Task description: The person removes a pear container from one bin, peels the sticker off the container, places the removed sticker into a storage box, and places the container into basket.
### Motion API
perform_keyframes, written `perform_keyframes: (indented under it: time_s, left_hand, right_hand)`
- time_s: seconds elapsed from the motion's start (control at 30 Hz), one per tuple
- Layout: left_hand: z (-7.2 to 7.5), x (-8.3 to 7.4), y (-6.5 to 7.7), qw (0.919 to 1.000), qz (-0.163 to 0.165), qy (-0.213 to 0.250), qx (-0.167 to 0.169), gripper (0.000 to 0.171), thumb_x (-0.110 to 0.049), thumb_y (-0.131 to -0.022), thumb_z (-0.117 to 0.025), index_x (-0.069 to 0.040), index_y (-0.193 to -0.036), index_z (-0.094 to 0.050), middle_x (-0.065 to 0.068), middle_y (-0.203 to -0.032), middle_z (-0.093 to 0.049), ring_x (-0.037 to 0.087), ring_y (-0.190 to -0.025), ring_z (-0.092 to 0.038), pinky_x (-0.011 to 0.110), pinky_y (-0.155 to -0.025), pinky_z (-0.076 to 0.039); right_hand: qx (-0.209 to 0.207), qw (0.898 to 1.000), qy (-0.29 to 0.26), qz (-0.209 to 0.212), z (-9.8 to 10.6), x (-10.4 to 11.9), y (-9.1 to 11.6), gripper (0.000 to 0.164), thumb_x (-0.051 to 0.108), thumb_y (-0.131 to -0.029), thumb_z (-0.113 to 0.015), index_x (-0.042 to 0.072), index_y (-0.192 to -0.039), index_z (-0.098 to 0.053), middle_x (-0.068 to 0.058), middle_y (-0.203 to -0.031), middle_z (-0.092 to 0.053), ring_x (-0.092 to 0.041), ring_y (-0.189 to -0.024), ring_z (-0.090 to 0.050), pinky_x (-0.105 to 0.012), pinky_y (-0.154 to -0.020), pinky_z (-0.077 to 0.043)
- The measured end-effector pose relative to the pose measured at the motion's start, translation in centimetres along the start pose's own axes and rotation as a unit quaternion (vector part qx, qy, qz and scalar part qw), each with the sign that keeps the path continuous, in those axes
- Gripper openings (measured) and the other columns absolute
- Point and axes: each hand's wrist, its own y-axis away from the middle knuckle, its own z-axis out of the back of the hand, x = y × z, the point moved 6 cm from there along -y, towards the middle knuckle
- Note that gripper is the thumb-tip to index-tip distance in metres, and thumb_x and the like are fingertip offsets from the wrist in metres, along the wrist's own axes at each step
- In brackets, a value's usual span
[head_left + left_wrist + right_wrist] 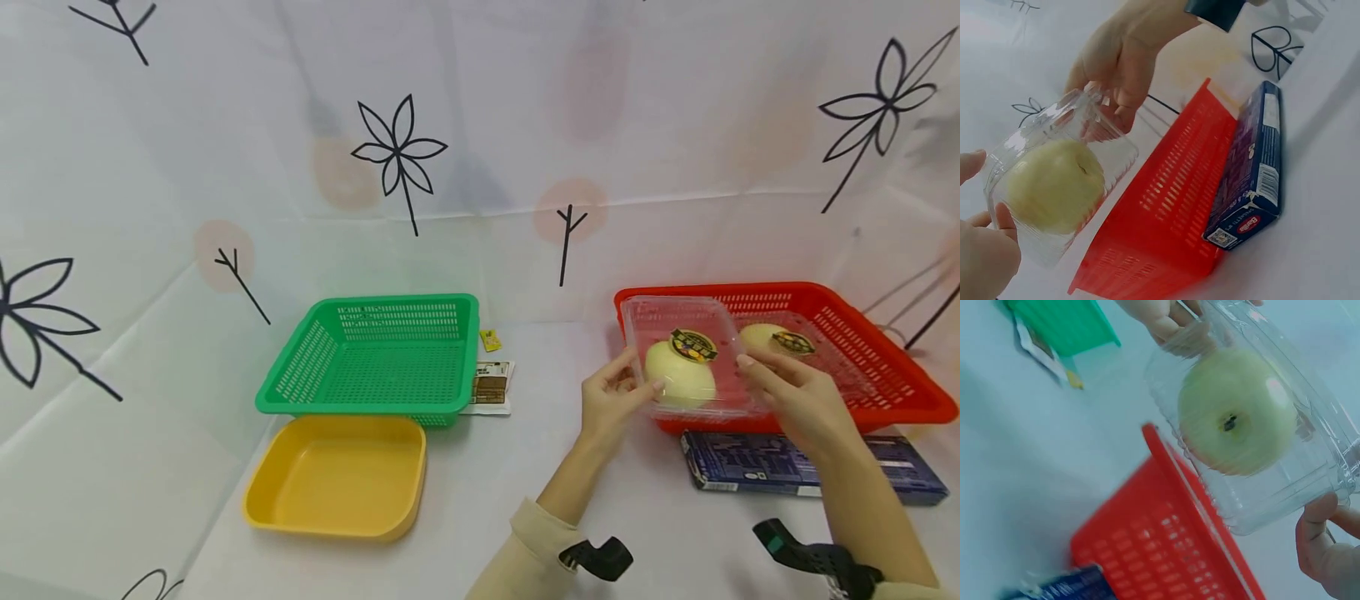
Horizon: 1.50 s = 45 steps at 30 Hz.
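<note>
A clear plastic clamshell box [693, 325] with a round pale-green fruit [678, 375] inside is held up between both hands, over the near-left part of the red basket [922, 400]. My left hand [611, 396] grips its left side. At its right side my right hand [806, 400] pinches the edge between thumb and fingers. A round black-and-yellow sticker [693, 345] marks the lid. From below, the right wrist view shows the dark blossom end of the fruit [1235, 419] through the plastic. A second clear box with a similar fruit [761, 335] lies in the red basket, partly hidden.
A dark blue Barilla spaghetti box [757, 467] lies along the red basket's near side. To the left stand a green basket [390, 358] and a yellow tray [337, 483]. Beside the green basket lie a white-and-brown packet [491, 387] and a small yellow sachet [491, 340].
</note>
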Motion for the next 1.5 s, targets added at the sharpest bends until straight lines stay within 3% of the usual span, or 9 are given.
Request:
perform_keyframes:
  time_s: [0.1, 0.17, 0.23, 0.33, 0.47, 0.57, 0.87, 1.07, 1.5]
  left_hand:
    - [0.8, -0.5, 0.5, 0.9999, 0.003, -0.001, 0.013, 0.051, 0.018, -0.072, -0.065, 0.013, -0.121, -0.056, 0.012, -0.106, -0.062, 0.007, -0.081, -0.052, 0.012, -0.068, -0.046]
    - [1.3, -0.8, 0.8, 0.9998, 0.004, 0.002, 0.022, 0.051, 0.019, -0.071, -0.063, 0.014, -0.121, -0.055, 0.009, -0.104, -0.061, 0.007, -0.081, -0.052, 0.011, -0.068, -0.046]
    - [1.9, -1.2, 1.2, 0.9996, 0.001, 0.004, 0.028, 0.051, 0.02, -0.071, -0.062, 0.016, -0.121, -0.054, 0.007, -0.105, -0.06, 0.007, -0.083, -0.051, 0.011, -0.067, -0.046]
    - [2.9, -1.8, 1.6, 0.9995, -0.008, 0.008, 0.03, 0.05, 0.02, -0.072, -0.061, 0.018, -0.121, -0.052, 0.014, -0.113, -0.058, 0.009, -0.087, -0.051, 0.012, -0.068, -0.046]
    - [4.4, -2.5, 2.2, 0.9996, -0.017, 0.01, 0.021, 0.052, 0.017, -0.073, -0.061, 0.018, -0.123, -0.05, 0.027, -0.125, -0.052, 0.011, -0.09, -0.049, 0.012, -0.069, -0.046]
    - [5.6, -2.9, 2.8, 0.9998, -0.013, 0.01, 0.009, 0.052, 0.017, -0.073, -0.061, 0.017, -0.124, -0.049, 0.027, -0.125, -0.052, 0.012, -0.09, -0.048, 0.012, -0.07, -0.045]
    - [8.5, -3.4, 4.0, 0.9996, 0.003, 0.014, -0.022, 0.052, 0.016, -0.074, -0.06, 0.018, -0.125, -0.047, 0.023, -0.122, -0.054, 0.013, -0.09, -0.046, 0.013, -0.071, -0.045]
    - [10.3, -2.8, 5.0, 0.9991, 0.015, 0.0, -0.041, 0.054, 0.015, -0.073, -0.059, 0.018, -0.125, -0.046, 0.013, -0.112, -0.057, 0.012, -0.089, -0.046, 0.013, -0.071, -0.045]
    - [12.8, -1.9, 6.7, 0.9971, 0.034, -0.025, -0.063, 0.054, 0.011, -0.075, -0.06, 0.017, -0.126, -0.046, 0.015, -0.116, -0.056, 0.013, -0.092, -0.044, 0.015, -0.075, -0.046]
  right_hand:
    - [0.002, 1.0, 0.008, 0.011, -0.8, 0.1, 0.5, 0.059, 0.05, -0.093, -0.048, 0.025, -0.145, -0.036, 0.024, -0.107, -0.041, 0.0, -0.096, -0.041, -0.025, -0.077, -0.053]
    - [0.0, 1.0, 0.008, 0.012, -1.4, 0.2, 0.8, 0.058, 0.05, -0.093, -0.048, 0.025, -0.144, -0.038, 0.022, -0.111, -0.041, -0.001, -0.098, -0.04, -0.034, -0.084, -0.052]
    - [-0.001, 1.0, 0.017, 0.02, -2.0, 0.4, 1.2, 0.059, 0.049, -0.094, -0.047, 0.022, -0.145, -0.037, 0.019, -0.114, -0.042, -0.002, -0.099, -0.04, -0.032, -0.085, -0.051]
    - [0.003, 0.999, 0.03, 0.038, -3.3, 0.9, 1.6, 0.064, 0.047, -0.095, -0.046, 0.013, -0.147, -0.032, 0.006, -0.123, -0.046, -0.007, -0.102, -0.042, -0.027, -0.079, -0.052]
    - [0.013, 0.996, 0.05, 0.072, -5.3, 1.6, 2.2, 0.065, 0.043, -0.097, -0.045, 0.004, -0.147, -0.028, -0.009, -0.115, -0.049, -0.014, -0.095, -0.044, -0.021, -0.069, -0.05]
    - [0.016, 0.995, 0.05, 0.084, -6.5, 1.9, 2.7, 0.065, 0.042, -0.097, -0.046, 0.004, -0.147, -0.028, -0.007, -0.103, -0.05, -0.015, -0.091, -0.046, -0.022, -0.07, -0.05]
    - [0.019, 0.994, 0.052, 0.092, -9.6, 2.6, 3.3, 0.066, 0.042, -0.094, -0.051, 0.004, -0.145, -0.031, -0.014, -0.105, -0.049, -0.017, -0.088, -0.047, -0.025, -0.066, -0.051]
    - [0.028, 0.994, 0.01, 0.104, -11.4, 1.9, 3.5, 0.06, 0.033, -0.095, -0.055, 0.0, -0.141, -0.036, -0.007, -0.096, -0.049, -0.009, -0.079, -0.049, -0.024, -0.064, -0.048]
    - [0.033, 0.988, -0.08, 0.13, -14.1, 0.0, 3.8, 0.052, 0.01, -0.092, -0.059, -0.009, -0.135, -0.039, 0.0, -0.086, -0.051, -0.005, -0.069, -0.053, -0.021, -0.059, -0.046]
